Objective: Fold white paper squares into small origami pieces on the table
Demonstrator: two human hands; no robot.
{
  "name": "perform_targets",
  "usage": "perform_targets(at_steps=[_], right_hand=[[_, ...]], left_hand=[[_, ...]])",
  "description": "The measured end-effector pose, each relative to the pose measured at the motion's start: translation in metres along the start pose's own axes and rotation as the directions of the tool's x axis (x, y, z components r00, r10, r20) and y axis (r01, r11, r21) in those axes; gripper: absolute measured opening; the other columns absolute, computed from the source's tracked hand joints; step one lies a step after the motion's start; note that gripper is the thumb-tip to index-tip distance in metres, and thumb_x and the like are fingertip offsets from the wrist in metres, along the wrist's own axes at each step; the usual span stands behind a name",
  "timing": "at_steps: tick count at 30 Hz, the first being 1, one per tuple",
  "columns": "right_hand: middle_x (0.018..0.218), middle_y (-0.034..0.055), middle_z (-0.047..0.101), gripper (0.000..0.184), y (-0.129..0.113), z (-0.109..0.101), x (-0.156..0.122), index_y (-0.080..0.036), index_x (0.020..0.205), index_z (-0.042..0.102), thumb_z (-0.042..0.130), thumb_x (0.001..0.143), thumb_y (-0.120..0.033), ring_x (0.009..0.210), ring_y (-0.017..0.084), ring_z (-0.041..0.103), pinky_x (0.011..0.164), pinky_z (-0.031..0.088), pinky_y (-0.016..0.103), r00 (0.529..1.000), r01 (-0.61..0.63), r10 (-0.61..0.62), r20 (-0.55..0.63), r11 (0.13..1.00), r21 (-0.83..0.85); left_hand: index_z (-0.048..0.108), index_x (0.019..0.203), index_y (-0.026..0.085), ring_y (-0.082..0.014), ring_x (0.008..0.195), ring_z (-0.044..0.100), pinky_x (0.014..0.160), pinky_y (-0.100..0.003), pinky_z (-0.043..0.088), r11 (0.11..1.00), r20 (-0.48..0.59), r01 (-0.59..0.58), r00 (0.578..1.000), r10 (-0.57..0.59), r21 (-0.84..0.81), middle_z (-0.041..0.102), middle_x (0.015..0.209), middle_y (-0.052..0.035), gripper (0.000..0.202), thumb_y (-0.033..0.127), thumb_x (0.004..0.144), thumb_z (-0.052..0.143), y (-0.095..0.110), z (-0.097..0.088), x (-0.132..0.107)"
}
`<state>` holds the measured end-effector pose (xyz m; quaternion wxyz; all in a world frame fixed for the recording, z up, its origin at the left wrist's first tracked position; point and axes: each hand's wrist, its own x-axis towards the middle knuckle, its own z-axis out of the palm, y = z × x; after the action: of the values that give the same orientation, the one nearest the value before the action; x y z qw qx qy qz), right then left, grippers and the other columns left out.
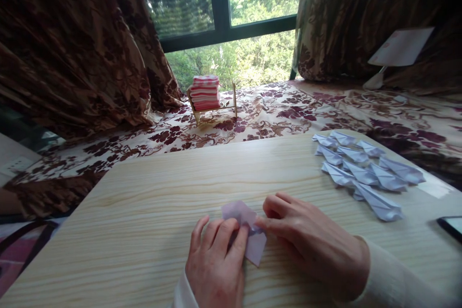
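Note:
A small folded piece of pale lilac paper (256,249) lies on the table in front of me, partly covered by my fingers. My left hand (218,260) comes at it from the lower left and holds it down, its fingers bent over the left side. From the right, my right hand (306,238) reaches the paper's right edge with the index fingertip on a fold. The other fingers of that hand are curled in, and its thumb is mostly hidden. Several folded paper planes (364,172) lie in a group at the table's far right corner.
The pale wood-grain table (155,192) has a dark-edged device (451,227) at its right edge. Beyond it, on flowered cloth, are a small wooden stand (216,109) with folded pink striped cloths (205,92) and a white lamp (400,48). Curtains (72,43) flank the window.

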<state>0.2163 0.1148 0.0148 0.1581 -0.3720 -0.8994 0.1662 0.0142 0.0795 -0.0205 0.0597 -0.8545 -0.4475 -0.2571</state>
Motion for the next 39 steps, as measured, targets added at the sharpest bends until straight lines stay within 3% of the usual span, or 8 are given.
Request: perform_targets(at_steps=[5, 13, 19, 25, 35, 39], right_hand=[[0.084, 0.0053, 0.05, 0.026, 0.0, 0.0, 0.002, -0.022, 0.095, 0.06, 0.039, 0.086, -0.01, 0.075, 0.019, 0.043, 0.064, 0.035, 0.031, 1.0, 0.001, -0.001, 0.002, 1.0, -0.001], [0.083, 0.0053, 0.051, 0.023, -0.001, -0.003, 0.001, -0.02, 0.09, 0.06, 0.039, 0.087, -0.011, 0.074, 0.018, 0.044, 0.062, 0.036, 0.03, 1.0, 0.021, -0.021, 0.0, 0.998, -0.06], [0.084, 0.0045, 0.052, 0.015, -0.001, -0.001, -0.002, -0.019, 0.095, 0.058, 0.052, 0.082, -0.013, 0.071, 0.018, 0.044, 0.06, 0.037, 0.03, 0.995, 0.094, -0.094, 0.013, 0.955, -0.281], [0.081, 0.0023, 0.052, 0.016, 0.003, 0.002, -0.006, -0.02, 0.094, 0.057, 0.06, 0.079, -0.019, 0.07, 0.018, 0.045, 0.058, 0.037, 0.031, 0.98, 0.151, -0.191, -0.054, 0.891, -0.428], [0.079, 0.0045, 0.052, 0.021, 0.003, 0.005, -0.012, -0.016, 0.093, 0.056, 0.035, 0.091, -0.016, 0.066, 0.018, 0.043, 0.058, 0.035, 0.032, 0.958, 0.218, -0.27, -0.093, 0.901, -0.374], [0.084, 0.0061, 0.055, 0.028, 0.0, 0.004, -0.011, -0.012, 0.108, 0.052, 0.028, 0.095, -0.019, 0.069, 0.018, 0.046, 0.059, 0.037, 0.031, 0.958, 0.215, -0.264, -0.106, 0.916, -0.34]], left_hand=[[0.053, 0.122, 0.022, -0.0214, 0.1, 0.049, 0.098, -0.046, 0.028, 1.0, 0.032, -0.011, 0.999, 0.011, 0.014, 0.059, 0.106, -0.0047, 0.044, 0.009, 0.084, 0.035, -0.002, 0.001, -0.001], [0.057, 0.116, 0.023, -0.0222, 0.098, 0.049, 0.097, -0.048, 0.028, 1.0, -0.003, 0.026, 1.0, -0.026, -0.01, 0.059, 0.105, -0.0051, 0.038, 0.015, 0.089, 0.031, 0.002, 0.001, 0.0], [0.058, 0.114, 0.022, -0.0225, 0.098, 0.049, 0.098, -0.049, 0.028, 1.0, -0.005, 0.031, 1.0, -0.031, 0.002, 0.058, 0.105, -0.0051, 0.037, 0.018, 0.09, 0.03, 0.005, 0.001, 0.003], [0.059, 0.111, 0.022, -0.0222, 0.097, 0.049, 0.098, -0.049, 0.028, 0.999, -0.004, 0.042, 0.999, -0.042, 0.007, 0.058, 0.104, -0.0049, 0.036, 0.015, 0.084, 0.037, 0.008, 0.0, 0.004], [0.059, 0.111, 0.021, -0.0232, 0.095, 0.048, 0.099, -0.049, 0.026, 0.999, 0.036, 0.042, 0.998, -0.043, 0.032, 0.058, 0.102, -0.0063, 0.035, 0.018, 0.083, 0.038, 0.012, -0.002, 0.009], [0.059, 0.11, 0.021, -0.023, 0.096, 0.047, 0.099, -0.049, 0.026, 0.998, 0.046, 0.045, 0.998, -0.047, 0.035, 0.058, 0.104, -0.0059, 0.035, 0.016, 0.081, 0.04, 0.012, -0.001, 0.008]])
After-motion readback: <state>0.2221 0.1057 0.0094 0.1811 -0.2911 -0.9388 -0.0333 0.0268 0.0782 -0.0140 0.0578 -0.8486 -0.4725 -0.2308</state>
